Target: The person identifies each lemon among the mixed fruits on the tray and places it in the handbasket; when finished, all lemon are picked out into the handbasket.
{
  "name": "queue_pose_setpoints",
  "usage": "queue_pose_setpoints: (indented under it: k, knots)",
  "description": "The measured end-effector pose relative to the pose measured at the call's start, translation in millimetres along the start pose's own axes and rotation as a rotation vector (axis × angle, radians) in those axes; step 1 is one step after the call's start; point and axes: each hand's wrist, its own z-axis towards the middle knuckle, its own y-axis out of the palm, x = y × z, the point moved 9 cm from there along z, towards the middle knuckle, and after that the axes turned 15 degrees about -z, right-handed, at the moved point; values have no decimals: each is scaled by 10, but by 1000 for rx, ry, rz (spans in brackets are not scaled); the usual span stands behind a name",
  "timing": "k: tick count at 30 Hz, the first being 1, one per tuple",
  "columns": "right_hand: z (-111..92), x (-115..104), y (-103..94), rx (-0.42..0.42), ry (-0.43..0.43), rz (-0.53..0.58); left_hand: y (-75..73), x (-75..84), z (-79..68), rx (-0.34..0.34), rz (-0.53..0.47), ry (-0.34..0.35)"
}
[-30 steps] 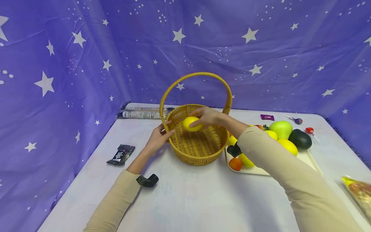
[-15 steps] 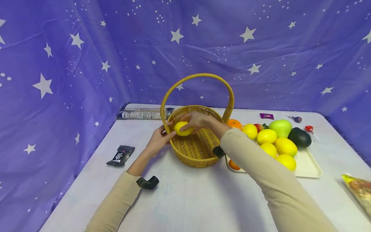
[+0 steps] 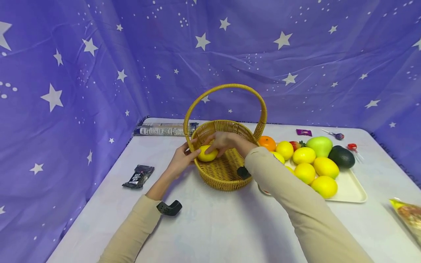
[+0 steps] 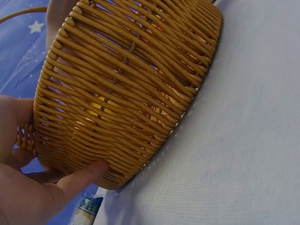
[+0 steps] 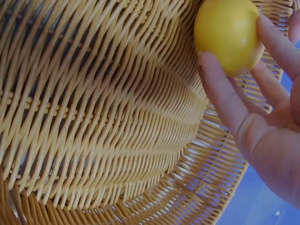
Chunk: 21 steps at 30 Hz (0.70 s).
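Observation:
A yellow wicker basket (image 3: 226, 185) with a tall hoop handle stands mid-table in the head view. My left hand (image 3: 180, 160) grips its left rim by the handle's foot; in the left wrist view one finger of that hand (image 4: 37, 192) lies along the woven outer wall. Inside the basket my right hand (image 3: 224, 141) holds a lemon (image 3: 206, 155) low against the left wall. The right wrist view shows the same lemon (image 5: 229, 35) between the thumb and fingers of my right hand (image 5: 262, 129). Part of the basket floor lies behind the right hand.
Right of the basket, a cream tray (image 3: 353, 191) bears several lemons (image 3: 325, 187), a green fruit (image 3: 319, 146) and an avocado (image 3: 342, 157). An orange (image 3: 267, 143) is beside the basket. Lollipops (image 3: 352, 147), a black packet (image 3: 139, 176) and a snack bag (image 3: 408, 217) lie around.
My right hand has carried the lemon leftward and down inside the basket, to the left wall near my left thumb. The left hand has kept its grip on the rim.

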Motion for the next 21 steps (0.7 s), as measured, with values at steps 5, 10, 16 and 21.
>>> queue_pose_setpoints:
  k: [5, 10, 16, 21]
  knots:
    - [-61, 13, -30, -43, -1, -53, 6, 7, 0, 4, -7, 1]
    - [-215, 27, -165, -86, -31, -61, 6, 2, -2, 1, -20, -7]
    - [-572, 60, -347, -116, -162, -100, 1, -3, 11, 1, -20, -4]
    - [-973, 187, -496, -88, -307, -152, -24, -6, 11, 6, -18, -7]
